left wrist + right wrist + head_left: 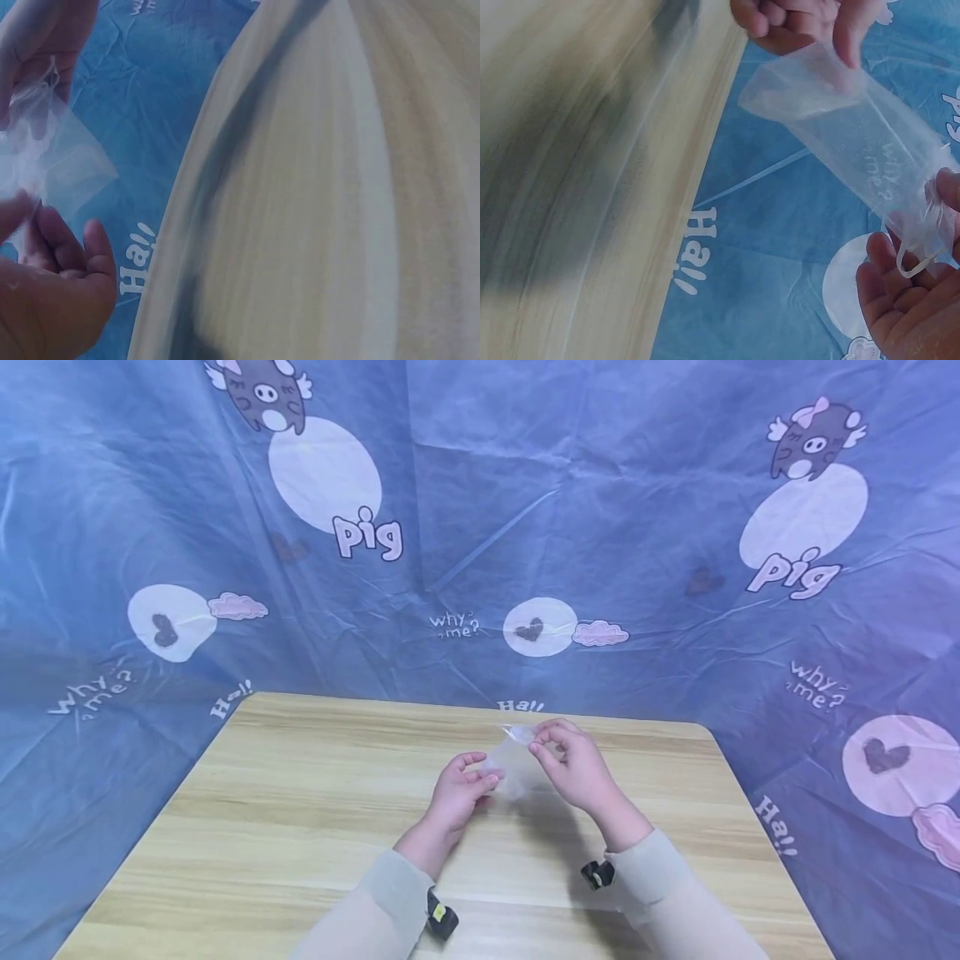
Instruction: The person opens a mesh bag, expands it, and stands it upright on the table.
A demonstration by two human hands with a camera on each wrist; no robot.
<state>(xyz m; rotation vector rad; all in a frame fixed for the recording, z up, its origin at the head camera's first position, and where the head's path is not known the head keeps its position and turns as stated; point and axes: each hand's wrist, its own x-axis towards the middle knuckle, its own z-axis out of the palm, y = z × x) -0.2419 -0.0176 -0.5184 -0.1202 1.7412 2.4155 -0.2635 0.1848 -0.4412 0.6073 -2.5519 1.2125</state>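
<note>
A sheer white drawstring pouch is stretched between the two hands above the table. My left hand pinches its closed lower end between thumb and fingers. At the gathered upper end, my right hand pinches the pouch with thumb and fingertips. In the right wrist view the pouch looks flat and see-through, and a white cord loop hangs by the right fingers. The left wrist view shows the pouch partly cut off at the frame's edge.
The wood-grain table lies beneath both hands. Blue printed cloth hangs behind it and down both sides. A black strap device sits at the left wrist, another black device at the right.
</note>
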